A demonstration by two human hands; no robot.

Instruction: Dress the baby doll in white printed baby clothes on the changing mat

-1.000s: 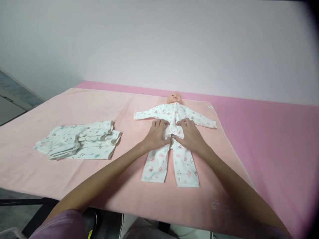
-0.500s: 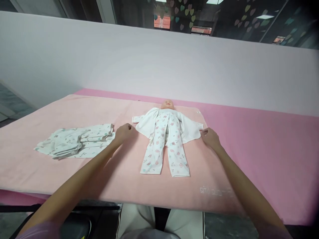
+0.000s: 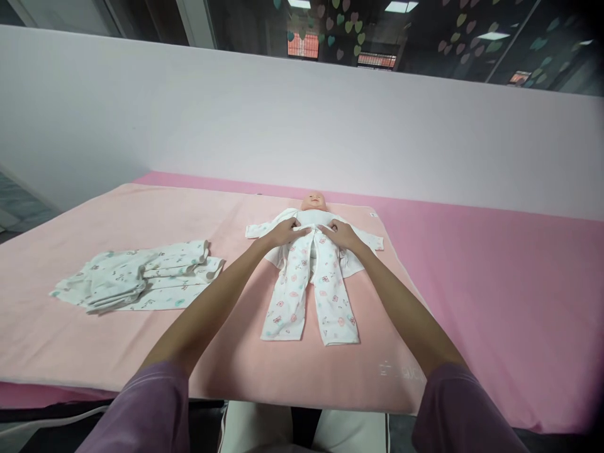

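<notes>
A doll [image 3: 313, 201] lies on its back, its head toward the wall, with a white long-sleeved baby top [image 3: 372, 240] about its body and both sleeves spread sideways. Over its front lie white printed baby trousers [image 3: 289, 302], legs pointing toward me. My left hand [image 3: 284, 232] is at the left side of the waistband, fingers curled and thumb stretched inward along the cloth. Mirroring it, my right hand [image 3: 343, 235] grips the waistband's right side. Both hands cover part of the top and waist; the fingertips are partly hidden.
Folded printed baby clothes [image 3: 127, 277] lie in a pile left of my left forearm. Under everything is a peach-coloured cloth [image 3: 226, 371] over a pink surface [image 3: 481, 302]. A white wall panel [image 3: 302, 126] rises behind.
Both hands have moved inward from the outer ends of the top's sleeves to the trousers' waistband. The sleeves now lie spread out with no hand on them.
</notes>
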